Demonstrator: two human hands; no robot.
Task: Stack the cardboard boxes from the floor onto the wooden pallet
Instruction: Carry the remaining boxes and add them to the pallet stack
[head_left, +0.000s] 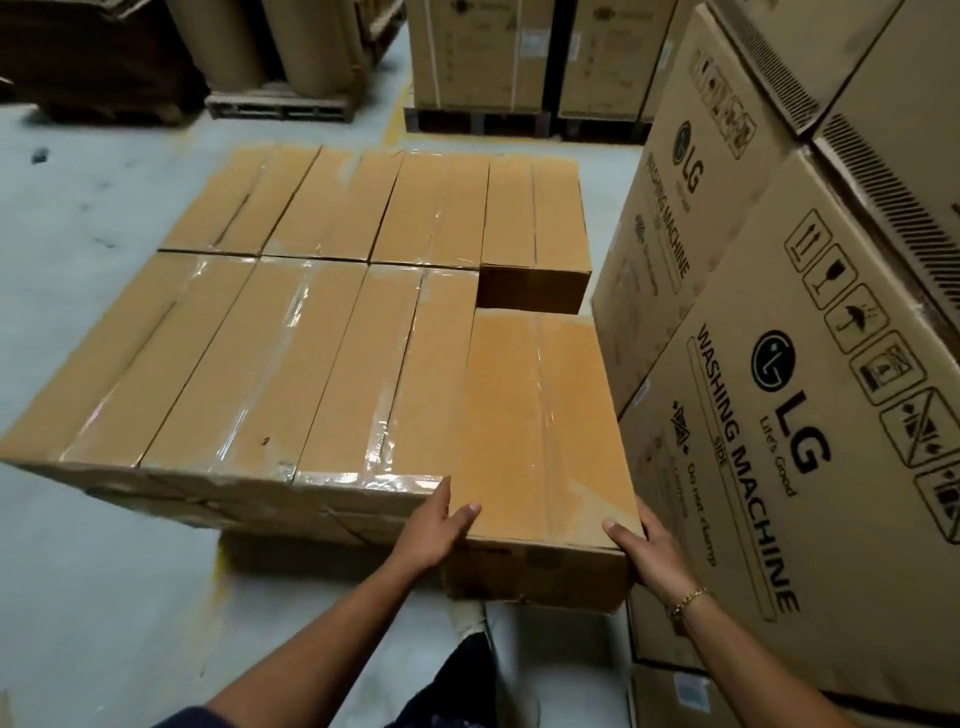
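Note:
A long taped cardboard box (540, 415) lies at the near right end of a flat layer of similar boxes (270, 343). My left hand (434, 530) grips its near left corner, thumb on top. My right hand (647, 551), with a gold bracelet at the wrist, grips its near right corner. The box sticks out toward me past the front of its neighbours. Its far end stops short of the box (535, 244) behind it. The stack hides the wooden pallet beneath; only a dark strip (311, 558) shows under the front edge.
Tall washing-machine cartons (810, 415) stand close on the right, almost touching the held box. More cartons on pallets (519, 57) stand at the back, with paper rolls (311, 41) at the back left. Grey concrete floor (93, 597) spreads to the left and in front.

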